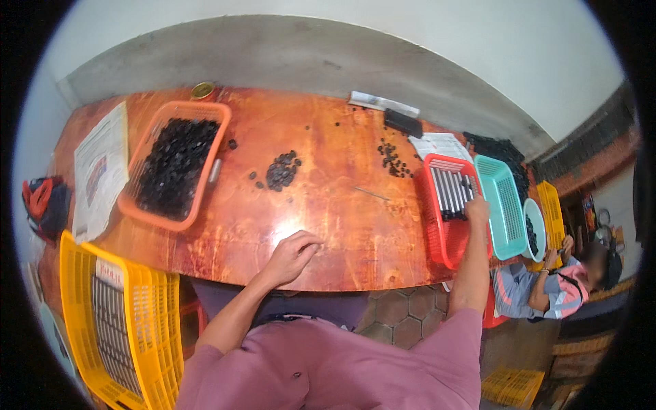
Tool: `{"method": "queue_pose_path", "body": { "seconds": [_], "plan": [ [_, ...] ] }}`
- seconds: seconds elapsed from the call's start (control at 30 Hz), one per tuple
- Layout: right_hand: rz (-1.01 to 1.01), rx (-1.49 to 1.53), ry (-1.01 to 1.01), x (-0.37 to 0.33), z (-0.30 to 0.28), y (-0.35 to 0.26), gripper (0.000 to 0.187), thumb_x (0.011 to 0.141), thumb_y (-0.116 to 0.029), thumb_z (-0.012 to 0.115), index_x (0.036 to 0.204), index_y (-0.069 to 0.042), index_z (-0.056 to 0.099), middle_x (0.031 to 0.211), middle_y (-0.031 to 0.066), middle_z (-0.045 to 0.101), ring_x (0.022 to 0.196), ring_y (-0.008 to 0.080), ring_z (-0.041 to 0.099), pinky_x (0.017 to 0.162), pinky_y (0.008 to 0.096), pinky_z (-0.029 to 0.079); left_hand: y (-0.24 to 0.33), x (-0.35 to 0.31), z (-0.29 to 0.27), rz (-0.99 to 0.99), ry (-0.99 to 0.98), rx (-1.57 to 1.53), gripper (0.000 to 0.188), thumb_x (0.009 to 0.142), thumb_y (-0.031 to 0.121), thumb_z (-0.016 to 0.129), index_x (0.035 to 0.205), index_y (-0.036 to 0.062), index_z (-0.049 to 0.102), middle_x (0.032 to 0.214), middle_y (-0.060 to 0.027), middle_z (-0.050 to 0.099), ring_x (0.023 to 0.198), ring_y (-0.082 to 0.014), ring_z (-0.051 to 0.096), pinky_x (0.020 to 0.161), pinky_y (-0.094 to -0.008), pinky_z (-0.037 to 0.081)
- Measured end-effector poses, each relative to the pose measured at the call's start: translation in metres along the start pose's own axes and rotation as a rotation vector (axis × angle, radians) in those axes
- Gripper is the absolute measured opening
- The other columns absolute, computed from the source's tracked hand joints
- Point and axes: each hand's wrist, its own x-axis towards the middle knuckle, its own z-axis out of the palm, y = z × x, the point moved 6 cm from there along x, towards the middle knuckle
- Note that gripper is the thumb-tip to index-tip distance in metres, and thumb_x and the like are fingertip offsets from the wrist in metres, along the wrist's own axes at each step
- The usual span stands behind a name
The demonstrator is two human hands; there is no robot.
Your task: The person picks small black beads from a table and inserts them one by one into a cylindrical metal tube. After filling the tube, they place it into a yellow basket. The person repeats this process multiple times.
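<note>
My left hand is over the near edge of the orange-brown table, fingers bent and drawn together; whether anything small is in them is hidden. My right hand reaches into a red plastic basket, its fingers closed at the end of one of the tubes. A row of silver-grey tubes with black ends lies side by side in that basket. Ahead of my left hand is a small pile of black round pieces. Another scatter of black pieces lies left of the red basket.
An orange basket full of black pieces stands at left, beside newspaper. Yellow crates with more tubes are lower left. Right of the red basket are a teal basket and a pale bowl. Another person sits at right.
</note>
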Motion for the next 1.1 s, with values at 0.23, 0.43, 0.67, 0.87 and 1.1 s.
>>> {"method": "queue_pose_path", "body": {
  "seconds": [0.23, 0.43, 0.67, 0.87, 1.1],
  "plan": [
    [-0.035, 0.081, 0.025, 0.017, 0.015, 0.017, 0.038, 0.086, -0.013, 0.058, 0.119, 0.002, 0.067, 0.118, 0.0356, 0.068, 0.113, 0.0508, 0.066, 0.099, 0.0562, 0.053, -0.003, 0.0, 0.0, 0.032, -0.012, 0.032, 0.018, 0.1, 0.007, 0.062, 0.112, 0.0006, 0.073, 0.104, -0.0122, 0.07, 0.092, -0.0238, 0.069, 0.08, -0.0334, 0.054],
    [-0.07, 0.087, 0.128, 0.023, 0.022, 0.025, 0.035, 0.085, -0.014, 0.057, 0.11, 0.007, 0.069, 0.116, 0.0373, 0.068, 0.113, 0.0525, 0.066, 0.1, 0.0566, 0.052, -0.001, 0.0, 0.0, 0.044, 0.004, 0.037, 0.019, 0.1, 0.009, 0.061, 0.112, 0.0005, 0.073, 0.106, -0.0124, 0.071, 0.093, -0.0249, 0.07, 0.081, -0.035, 0.055],
    [-0.027, 0.194, 0.105, 0.025, 0.022, 0.022, 0.038, 0.082, -0.014, 0.057, 0.108, 0.01, 0.07, 0.115, 0.0386, 0.067, 0.111, 0.0563, 0.064, 0.1, 0.057, 0.052, 0.003, -0.002, 0.0, 0.077, 0.001, 0.087, 0.018, 0.1, 0.008, 0.061, 0.111, 0.0002, 0.073, 0.105, -0.0133, 0.071, 0.094, -0.0269, 0.07, 0.083, -0.0362, 0.055],
    [-0.005, 0.138, 0.071, 0.013, 0.013, 0.017, 0.038, 0.084, -0.016, 0.059, 0.111, 0.008, 0.07, 0.117, 0.0365, 0.068, 0.114, 0.0508, 0.065, 0.101, 0.0557, 0.051, 0.0, -0.002, 0.0, 0.071, -0.003, 0.07, 0.018, 0.1, 0.008, 0.061, 0.11, 0.0, 0.073, 0.105, -0.013, 0.071, 0.096, -0.0273, 0.07, 0.084, -0.0362, 0.055],
    [-0.064, 0.155, 0.239, -0.011, -0.007, 0.015, 0.038, 0.093, -0.026, 0.066, 0.119, 0.002, 0.07, 0.118, 0.0284, 0.071, 0.109, 0.0473, 0.068, 0.094, 0.0542, 0.053, -0.003, -0.002, 0.002, 0.07, 0.015, 0.05, 0.018, 0.1, 0.01, 0.062, 0.11, 0.0, 0.073, 0.106, -0.0133, 0.071, 0.097, -0.0284, 0.07, 0.085, -0.0366, 0.056]
  ]
}}
